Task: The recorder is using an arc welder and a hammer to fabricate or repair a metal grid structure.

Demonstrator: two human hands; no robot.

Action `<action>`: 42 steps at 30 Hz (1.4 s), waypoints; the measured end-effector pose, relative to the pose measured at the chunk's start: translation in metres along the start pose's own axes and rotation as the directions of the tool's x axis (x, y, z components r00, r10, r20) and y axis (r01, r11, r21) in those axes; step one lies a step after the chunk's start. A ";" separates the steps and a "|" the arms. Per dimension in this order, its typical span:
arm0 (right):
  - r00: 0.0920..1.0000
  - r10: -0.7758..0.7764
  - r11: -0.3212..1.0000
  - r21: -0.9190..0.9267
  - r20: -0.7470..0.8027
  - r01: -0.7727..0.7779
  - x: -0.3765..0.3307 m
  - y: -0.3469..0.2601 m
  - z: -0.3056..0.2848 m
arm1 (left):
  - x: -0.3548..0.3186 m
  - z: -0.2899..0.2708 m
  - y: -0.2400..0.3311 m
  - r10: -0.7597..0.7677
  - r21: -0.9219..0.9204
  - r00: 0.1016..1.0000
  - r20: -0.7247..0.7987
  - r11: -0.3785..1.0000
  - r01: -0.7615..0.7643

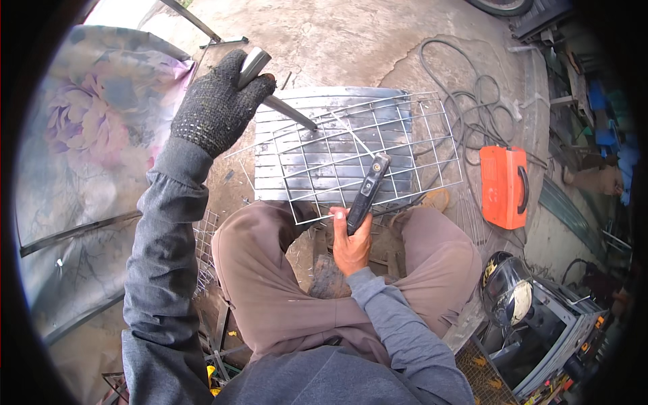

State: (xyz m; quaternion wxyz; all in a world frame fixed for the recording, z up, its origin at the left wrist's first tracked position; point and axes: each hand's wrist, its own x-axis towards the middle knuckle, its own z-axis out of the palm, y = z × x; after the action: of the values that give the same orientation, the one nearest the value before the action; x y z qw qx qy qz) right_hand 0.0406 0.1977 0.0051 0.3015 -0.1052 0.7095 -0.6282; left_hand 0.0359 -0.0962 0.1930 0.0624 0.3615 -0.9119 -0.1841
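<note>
My left hand [219, 101], in a dark knitted glove, is closed around a metal bar [290, 113]. The bar's shiny end sticks up past the thumb, and its lower end reaches over a wire grid [425, 145]. Bare, my right hand [352, 246] grips a black welding electrode holder [368, 192] near the grid's near edge. A thin welding rod [354, 135] runs from the holder's head toward the bar's lower end. Beneath the grid lies a ribbed grey metal sheet [280, 152], in front of my bent knees.
An orange welding machine [499, 187] stands at the right, with dark cables [472, 101] looped on the concrete floor behind it. A welding helmet [506, 290] sits nearer on that side. A flowered sheet [101, 128] hangs along the left.
</note>
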 end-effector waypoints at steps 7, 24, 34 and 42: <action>1.000 -0.007 0.999 0.045 -0.027 0.008 0.001 0.005 0.002 | 0.019 0.001 -0.015 0.096 0.078 0.995 -0.004 0.992 -0.096; 1.000 -0.013 0.999 0.035 0.007 0.012 0.002 0.006 0.001 | 0.026 -0.004 -0.002 0.072 0.040 0.997 0.039 0.996 -0.074; 1.000 -0.007 0.999 0.051 0.006 0.007 0.002 0.010 0.002 | 0.023 -0.013 -0.004 0.081 0.064 0.991 0.107 0.994 -0.089; 1.000 -0.004 0.998 0.059 0.011 0.003 0.001 0.010 0.002 | 0.021 -0.009 -0.003 0.102 0.100 0.994 0.049 0.989 -0.106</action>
State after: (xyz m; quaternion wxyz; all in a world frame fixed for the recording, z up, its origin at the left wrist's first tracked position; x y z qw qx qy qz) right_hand 0.0430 0.1972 -0.0047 0.3072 -0.1010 0.6889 -0.6488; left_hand 0.0252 -0.1150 0.1996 0.0335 0.3121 -0.9389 -0.1414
